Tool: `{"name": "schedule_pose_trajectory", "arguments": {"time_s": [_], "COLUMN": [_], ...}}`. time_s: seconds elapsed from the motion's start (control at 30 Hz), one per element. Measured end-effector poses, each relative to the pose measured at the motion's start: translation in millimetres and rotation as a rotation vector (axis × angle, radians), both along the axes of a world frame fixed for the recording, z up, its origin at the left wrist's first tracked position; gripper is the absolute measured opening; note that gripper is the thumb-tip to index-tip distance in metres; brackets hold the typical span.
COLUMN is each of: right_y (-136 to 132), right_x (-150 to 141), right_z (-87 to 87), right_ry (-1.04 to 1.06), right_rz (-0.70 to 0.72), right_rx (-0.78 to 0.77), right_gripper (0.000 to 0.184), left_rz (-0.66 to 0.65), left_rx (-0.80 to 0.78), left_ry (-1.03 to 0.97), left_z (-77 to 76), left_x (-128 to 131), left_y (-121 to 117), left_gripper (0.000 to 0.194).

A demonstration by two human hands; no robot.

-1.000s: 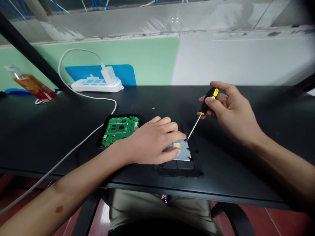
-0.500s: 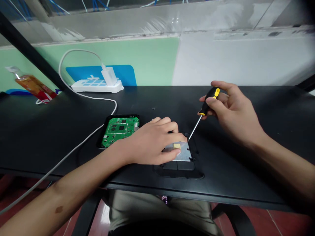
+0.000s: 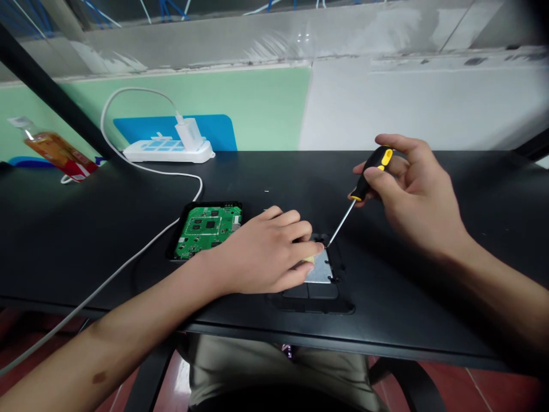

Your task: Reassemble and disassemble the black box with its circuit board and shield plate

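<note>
A silver metal plate (image 3: pixel 319 270) lies in a black plastic cover (image 3: pixel 315 303) near the desk's front edge. My left hand (image 3: pixel 268 252) is laid over its left side, pressing it down with index finger and thumb, fingers bent. A yellowish pad (image 3: pixel 309 260) shows partly between those two digits. In my right hand (image 3: pixel 422 194) is a black and yellow screwdriver (image 3: pixel 364 180), gripped by the handle and tilted. Its tip meets the plate's upper right corner; whether a screw sits there is too small to tell.
Left of my hand lies a green circuit board (image 3: pixel 206 232) in a black housing. A tiny screw (image 3: pixel 266 191) rests behind. Farther back stand a white power strip (image 3: pixel 167 151) with a plugged charger (image 3: pixel 189 133) and a tilted drink bottle (image 3: pixel 55 151). A white cable (image 3: pixel 141 254) crosses the left side.
My right hand and the screwdriver handle have shifted slightly right, the tip staying at the plate's corner. My left index finger has drawn back a little and now covers more of the pad.
</note>
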State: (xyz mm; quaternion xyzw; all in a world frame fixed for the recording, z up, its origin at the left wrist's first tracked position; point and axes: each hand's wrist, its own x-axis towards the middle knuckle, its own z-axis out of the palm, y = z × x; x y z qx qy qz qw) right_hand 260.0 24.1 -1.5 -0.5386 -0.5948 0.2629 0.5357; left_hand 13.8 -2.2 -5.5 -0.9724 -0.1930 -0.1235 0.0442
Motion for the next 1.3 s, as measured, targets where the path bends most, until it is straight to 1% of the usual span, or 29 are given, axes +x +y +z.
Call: {"name": "schedule_pose_trajectory", "arguments": {"time_s": [0.13,0.3,0.43,0.57,0.8,0.93,1.17,1.3], "right_y": [-0.4,-2.8,-1.9,1.9,0.7,1.0,0.7,-0.1], "right_x": [-0.1,-0.8,-0.1,1.9,0.1,-0.5,0.2,0.4], "right_z": [-0.7,0.3,-1.9,-6.1,-4.9,-5.8,-5.7,-4.9], "right_ry": [0.002,-0.027,-0.033,-0.038,-0.027,-0.029,-0.07,-0.072], "right_rz": [0.014,0.012,0.017,0.015,0.005,0.008,0.003,0.047], "right_rx": [0.015,0.018,0.058,0.12,0.118,0.156,0.198,0.255], "right_gripper": [0.046,0.046,0.043,0.045,0.043,0.042,0.043,0.044], "left_rz": [0.002,-0.009,-0.023,-0.026,-0.037,-0.058,-0.051,-0.037], "left_rx": [-0.002,-0.004,0.031,0.052,0.099,0.147,0.121,0.101], "left_ry": [-0.01,-0.02,-0.026,-0.026,-0.057,-0.081,-0.073,-0.055], "left_z": [-0.4,-1.2,-1.3,-0.9,-4.1,-6.9,-6.3,-4.6], "left_x": [0.3,-0.1,-0.3,-0.5,-0.9,-1.3,-0.6,0.2], "left_y": [-0.3,0.7,1.4,1.2,2.2,4.6,4.7,4.3], "left_gripper": [0.029,0.027,0.027,0.027,0.028,0.027,0.027,0.025]}}
